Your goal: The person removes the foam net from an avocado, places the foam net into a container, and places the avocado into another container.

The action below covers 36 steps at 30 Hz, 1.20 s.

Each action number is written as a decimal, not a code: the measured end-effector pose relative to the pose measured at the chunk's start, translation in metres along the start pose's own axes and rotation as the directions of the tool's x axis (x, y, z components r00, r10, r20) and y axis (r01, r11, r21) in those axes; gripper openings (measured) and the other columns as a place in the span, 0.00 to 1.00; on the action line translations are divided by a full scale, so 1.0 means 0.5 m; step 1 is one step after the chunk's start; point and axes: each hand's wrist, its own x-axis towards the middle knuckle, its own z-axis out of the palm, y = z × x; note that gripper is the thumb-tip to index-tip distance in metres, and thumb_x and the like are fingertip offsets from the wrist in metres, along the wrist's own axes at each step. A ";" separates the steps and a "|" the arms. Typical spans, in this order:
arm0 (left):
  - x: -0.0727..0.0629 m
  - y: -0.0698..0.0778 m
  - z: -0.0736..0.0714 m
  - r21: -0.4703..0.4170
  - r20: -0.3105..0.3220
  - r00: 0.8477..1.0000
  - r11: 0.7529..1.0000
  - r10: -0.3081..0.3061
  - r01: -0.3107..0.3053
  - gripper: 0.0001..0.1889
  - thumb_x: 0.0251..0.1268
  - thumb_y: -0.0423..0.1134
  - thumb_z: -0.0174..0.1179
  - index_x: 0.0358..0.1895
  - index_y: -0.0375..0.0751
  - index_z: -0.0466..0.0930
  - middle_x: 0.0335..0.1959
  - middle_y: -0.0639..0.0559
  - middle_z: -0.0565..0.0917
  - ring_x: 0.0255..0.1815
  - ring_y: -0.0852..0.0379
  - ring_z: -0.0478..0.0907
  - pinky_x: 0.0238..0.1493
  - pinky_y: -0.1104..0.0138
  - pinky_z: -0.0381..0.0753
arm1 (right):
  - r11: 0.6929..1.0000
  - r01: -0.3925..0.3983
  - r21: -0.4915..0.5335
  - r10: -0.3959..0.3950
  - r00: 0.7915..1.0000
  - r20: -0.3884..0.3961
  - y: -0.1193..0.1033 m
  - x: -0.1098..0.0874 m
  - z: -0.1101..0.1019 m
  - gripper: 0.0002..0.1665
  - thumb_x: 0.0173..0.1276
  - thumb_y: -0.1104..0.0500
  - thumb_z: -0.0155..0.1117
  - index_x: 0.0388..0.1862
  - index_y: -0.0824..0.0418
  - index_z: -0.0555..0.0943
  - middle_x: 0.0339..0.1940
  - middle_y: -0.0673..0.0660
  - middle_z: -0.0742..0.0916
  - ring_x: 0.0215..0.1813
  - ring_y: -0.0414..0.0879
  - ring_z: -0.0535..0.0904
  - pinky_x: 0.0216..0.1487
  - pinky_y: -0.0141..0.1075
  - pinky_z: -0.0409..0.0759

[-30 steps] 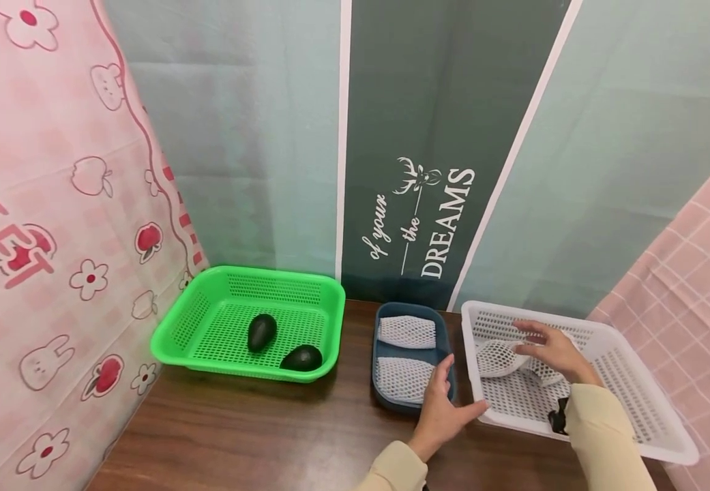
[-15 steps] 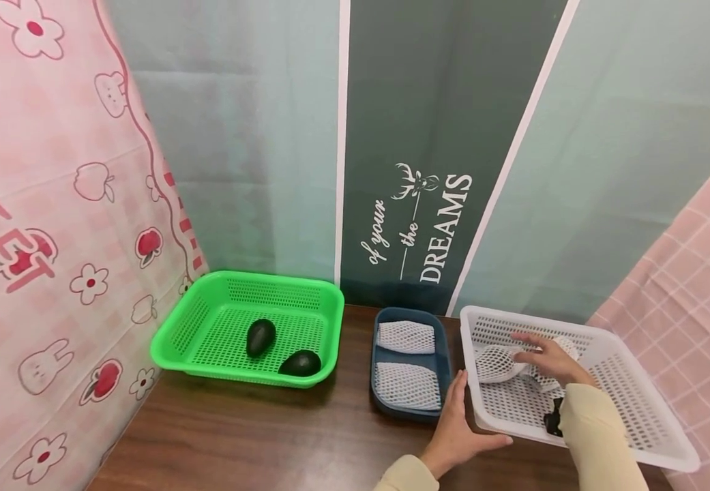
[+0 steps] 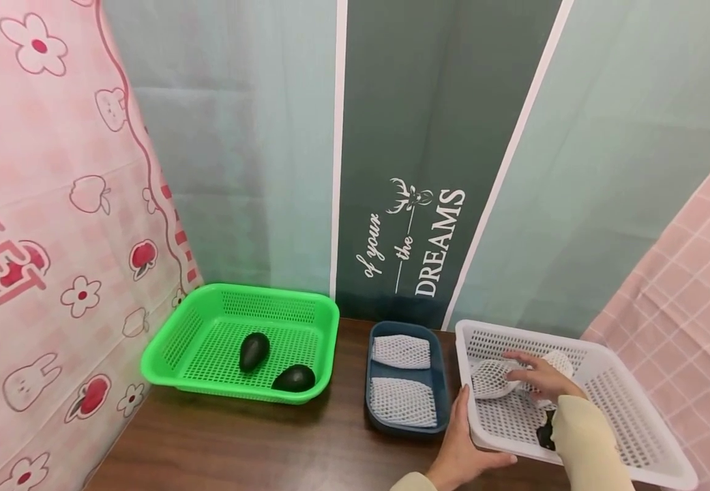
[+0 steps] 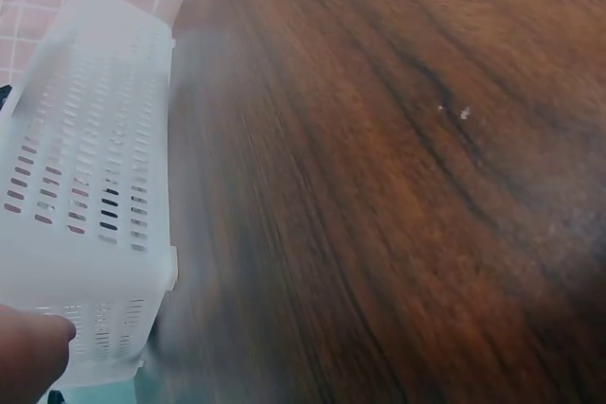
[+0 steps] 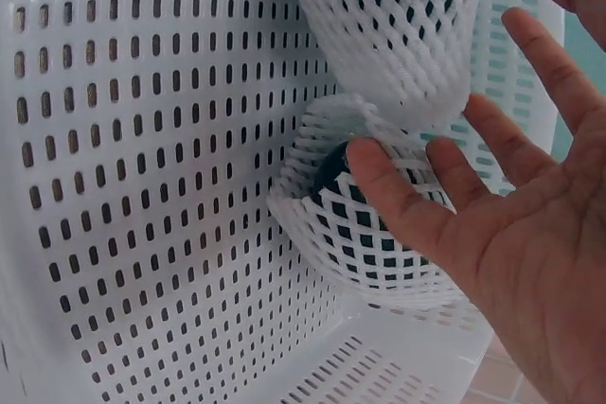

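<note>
My right hand (image 3: 541, 378) reaches into the white basket (image 3: 615, 402) with fingers spread over two net-sleeved fruits. In the right wrist view, one foam net sleeve (image 5: 379, 243) has a dark avocado showing at its mouth, and a fingertip rests on or close to it. Another net sleeve (image 5: 388, 44) with something dark inside lies beside it. My left hand (image 3: 460, 450) is against the basket's near left corner, its fingers along the left wall and the thumb stretched along the front. The left wrist view shows the basket wall (image 4: 85, 167) and part of a finger (image 4: 28, 347).
Left of the white basket stands a dark blue tray (image 3: 410, 374) with two white net sleeves (image 3: 400, 351) side by side. Further left, a green basket (image 3: 238, 293) holds two bare avocados (image 3: 255, 351). Curtains hang behind and at both sides of the wooden table (image 3: 256, 436).
My left hand has moved right, from beside the blue tray to the white basket's near corner. The right hand stays over the net-sleeved fruits. The head view has tilted up slightly.
</note>
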 end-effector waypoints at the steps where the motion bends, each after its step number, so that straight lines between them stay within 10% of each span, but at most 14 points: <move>1: -0.003 -0.001 0.001 -0.006 0.006 1.000 1.000 -0.014 0.014 0.58 0.43 0.46 0.79 0.77 0.53 0.48 0.73 0.54 0.57 0.69 0.56 0.58 0.63 0.63 0.65 | 1.000 -0.002 -0.002 0.002 1.000 0.002 0.002 0.001 0.005 0.41 0.65 0.58 0.65 0.71 0.72 0.60 0.72 0.78 0.54 0.68 0.77 0.53 0.54 0.68 0.67; 8: -0.003 -0.008 0.005 -0.045 0.083 0.996 0.998 -0.036 0.040 0.59 0.45 0.43 0.78 0.78 0.56 0.43 0.72 0.54 0.57 0.68 0.59 0.58 0.63 0.65 0.64 | 0.998 -0.021 -0.063 0.020 1.000 -0.005 0.003 0.015 0.024 0.40 0.62 0.61 0.66 0.68 0.74 0.61 0.69 0.82 0.52 0.66 0.80 0.52 0.53 0.69 0.67; 17: 0.018 -0.006 0.008 -0.002 0.022 0.999 0.999 0.045 -0.045 0.61 0.42 0.42 0.79 0.77 0.44 0.43 0.71 0.47 0.58 0.68 0.58 0.59 0.63 0.66 0.64 | 0.998 -0.059 0.009 0.059 0.998 -0.005 0.032 0.058 0.022 0.51 0.54 0.53 0.75 0.72 0.67 0.61 0.71 0.78 0.53 0.67 0.76 0.55 0.54 0.64 0.69; 27: 0.019 0.001 0.008 -0.048 0.024 0.998 0.997 -0.064 0.065 0.60 0.43 0.42 0.79 0.77 0.53 0.44 0.72 0.55 0.57 0.68 0.61 0.59 0.63 0.65 0.65 | 0.994 -0.093 0.052 0.092 0.995 0.035 0.041 0.066 0.032 0.58 0.56 0.54 0.73 0.76 0.65 0.48 0.71 0.79 0.46 0.68 0.79 0.49 0.55 0.67 0.66; 36: 0.021 0.003 0.011 -0.051 0.014 0.994 0.992 -0.112 0.113 0.60 0.42 0.43 0.79 0.77 0.57 0.45 0.72 0.53 0.58 0.68 0.59 0.60 0.61 0.64 0.67 | 0.984 -0.160 0.082 0.163 0.986 -0.030 0.097 0.115 0.031 0.61 0.46 0.51 0.81 0.73 0.69 0.56 0.63 0.75 0.67 0.58 0.66 0.70 0.44 0.52 0.80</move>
